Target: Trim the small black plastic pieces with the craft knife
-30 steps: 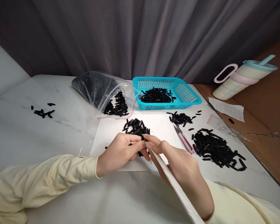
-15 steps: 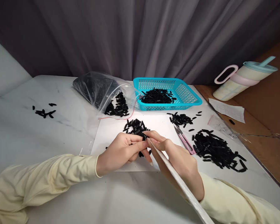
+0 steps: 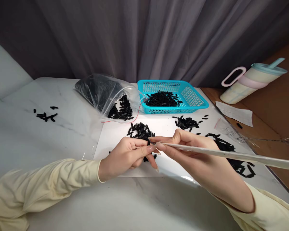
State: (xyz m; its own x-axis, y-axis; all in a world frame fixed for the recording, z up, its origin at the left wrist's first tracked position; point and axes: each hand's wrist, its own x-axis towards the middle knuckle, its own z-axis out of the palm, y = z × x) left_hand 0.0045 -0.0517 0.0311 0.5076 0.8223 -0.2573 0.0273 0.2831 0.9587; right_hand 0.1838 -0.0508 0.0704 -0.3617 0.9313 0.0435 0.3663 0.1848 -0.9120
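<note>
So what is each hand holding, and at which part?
The right hand pinches a long white strip at its near end; the left hand grips small black pieces by fingertips.

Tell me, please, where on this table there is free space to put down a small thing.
Free: the marble between the small scatter of black pieces and the plastic bag, and the near strip in front of the left hand and right hand. Crowded: the white sheet around the middle pile, the blue basket, and the large pile at right.

Both hands, left hand and right hand, pinch black pieces over a white sheet.
</note>
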